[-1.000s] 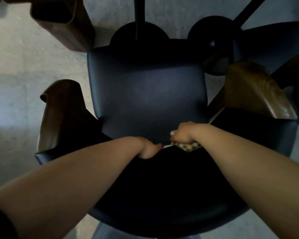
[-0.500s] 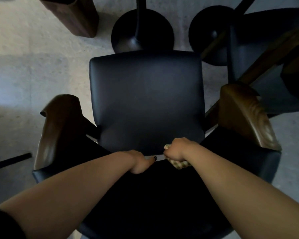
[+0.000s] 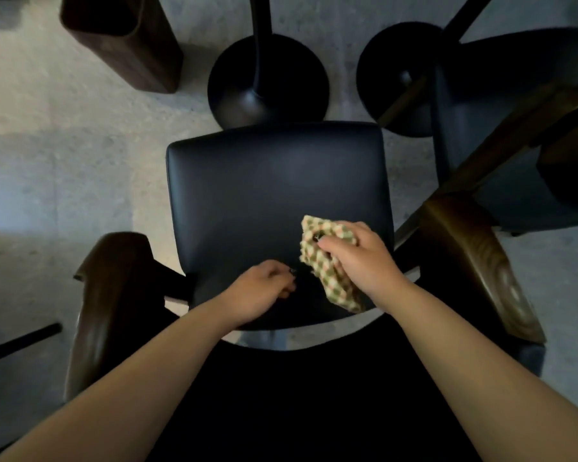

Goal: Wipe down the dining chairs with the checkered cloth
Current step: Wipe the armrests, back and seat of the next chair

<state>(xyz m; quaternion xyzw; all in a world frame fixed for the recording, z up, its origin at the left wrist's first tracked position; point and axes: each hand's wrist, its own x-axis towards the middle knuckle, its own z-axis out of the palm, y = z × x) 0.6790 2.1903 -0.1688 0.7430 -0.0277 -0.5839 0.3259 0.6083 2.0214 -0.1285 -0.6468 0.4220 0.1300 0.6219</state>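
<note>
We look straight down on a dark dining chair (image 3: 274, 181), its padded seat filling the middle of the frame. Our right hand (image 3: 361, 261) holds the checkered cloth (image 3: 327, 261) bunched up, fingers and thumb curled around it, over the lower right part of the seat; one end of the cloth sticks up past the fingers and the other trails down toward the back edge of the seat. Whether the cloth touches the seat we cannot tell. Our left hand (image 3: 261, 288) sits just left of the cloth, at the lower middle of the seat, its fingers loosely curled with nothing in them. A wooden armrest (image 3: 104, 308) runs along the lower left and another armrest (image 3: 474, 261) along the right. Above the seat, two round black table bases (image 3: 281, 81) stand on the pale floor (image 3: 54, 168). A brown wooden bin (image 3: 127, 38) stands at the upper left. Part of a second chair (image 3: 514, 121) shows at the upper right.
</note>
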